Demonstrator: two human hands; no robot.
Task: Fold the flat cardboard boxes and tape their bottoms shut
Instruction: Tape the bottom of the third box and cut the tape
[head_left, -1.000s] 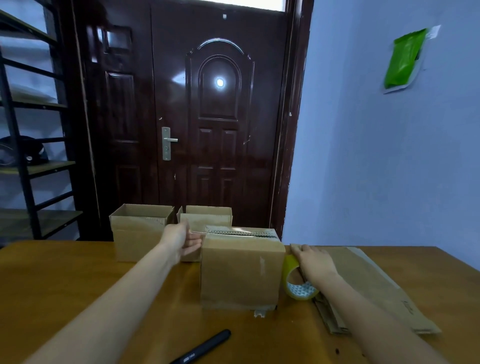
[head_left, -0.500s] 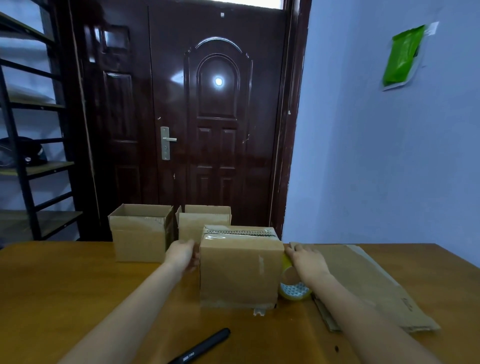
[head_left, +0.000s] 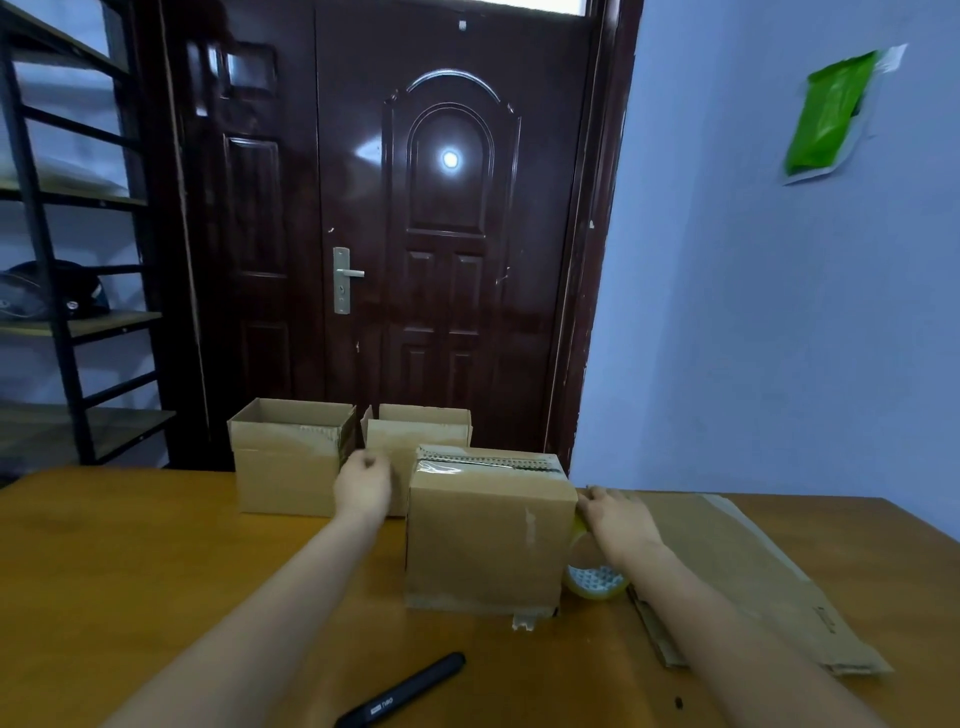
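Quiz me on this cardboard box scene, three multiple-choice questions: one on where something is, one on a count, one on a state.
1. Where is the tape roll?
A. right of the nearest box
B. inside a box
C. on the shelf

2. How many folded boxes stand on the table?
A. one
B. three
C. five

3. How is the nearest box's upward face?
A. open
B. torn off
C. closed with tape

Answers:
1 A, it stands beside the box under the right hand.
2 B, two behind, one in front.
3 C, shiny tape runs along the seam.
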